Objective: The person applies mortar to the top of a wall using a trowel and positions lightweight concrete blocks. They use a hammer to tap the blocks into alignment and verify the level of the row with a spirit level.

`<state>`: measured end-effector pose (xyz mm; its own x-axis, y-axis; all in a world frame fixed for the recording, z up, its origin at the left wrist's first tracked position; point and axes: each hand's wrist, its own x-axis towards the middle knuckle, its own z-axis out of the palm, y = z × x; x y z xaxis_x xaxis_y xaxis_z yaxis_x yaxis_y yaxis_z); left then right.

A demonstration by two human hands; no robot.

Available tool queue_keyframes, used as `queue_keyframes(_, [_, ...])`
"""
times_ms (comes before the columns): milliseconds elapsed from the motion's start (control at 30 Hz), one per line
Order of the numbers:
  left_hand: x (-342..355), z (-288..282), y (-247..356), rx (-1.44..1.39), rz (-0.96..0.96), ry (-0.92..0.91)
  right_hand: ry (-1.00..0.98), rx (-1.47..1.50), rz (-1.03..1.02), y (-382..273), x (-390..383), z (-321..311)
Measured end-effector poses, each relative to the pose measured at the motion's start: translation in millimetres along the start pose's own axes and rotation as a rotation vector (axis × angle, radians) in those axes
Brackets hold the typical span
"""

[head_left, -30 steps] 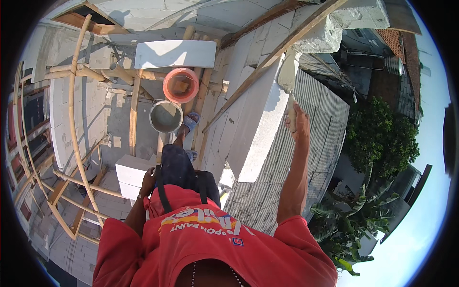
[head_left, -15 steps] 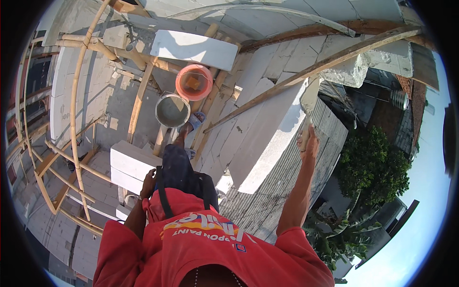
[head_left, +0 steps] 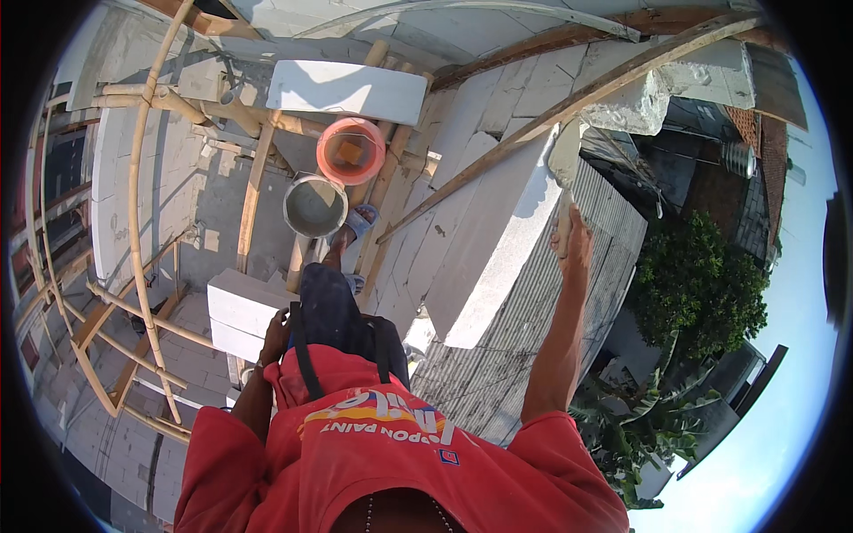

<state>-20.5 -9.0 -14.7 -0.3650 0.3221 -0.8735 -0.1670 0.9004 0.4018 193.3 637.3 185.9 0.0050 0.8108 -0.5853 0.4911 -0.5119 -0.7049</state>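
Pale handle of a trowel [head_left: 563, 162] lies in the right hand [head_left: 576, 243], fingers folded round it, arm stretched out to the person's right. Blade points away from the body, above the far end of the white block wall [head_left: 487, 289], near the long plank [head_left: 569, 111] that slants across; cannot tell whether metal touches block. Blade looks dull and coated, likely with mortar. Judged handling: light in itself, stiff blade, sturdy rather than fragile; a wet load would make it tip-heavy and liable to slide off if the wrist rolls. Best hold is the handle, close to the neck, clear of the smeared face, since damp mortar could turn the grip slippery. Left hand [head_left: 276, 338] hangs low by the thigh, fingers bent, beside the stacked white blocks [head_left: 247, 313]; cannot tell whether it grips or merely rests. Further out, beyond the knee: grey bucket [head_left: 288, 211] with grey matter inside, just beside an orange bucket [head_left: 374, 160]; past them a white slab [head_left: 346, 92] lies across the bamboo poles. Ribbed roof [head_left: 480, 373] spreads below, on the wall's right side.
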Motion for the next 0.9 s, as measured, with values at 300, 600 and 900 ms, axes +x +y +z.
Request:
queue_keyframes(300, [-19.5,-8.0,21.5,0.025,-0.090,0.001,0.124,-0.131,-0.009,-6.0,-41.7,-28.2])
queue_keyframes(600, [-3.5,-32.5,33.4,0.055,-0.091,-0.026,0.102,-0.028,0.027,15.0,-31.2,3.5])
queue_keyframes(900, [21.2,-76.5,63.4,0.056,-0.058,-0.043,0.101,-0.032,-0.091,-14.6,-6.3,10.7])
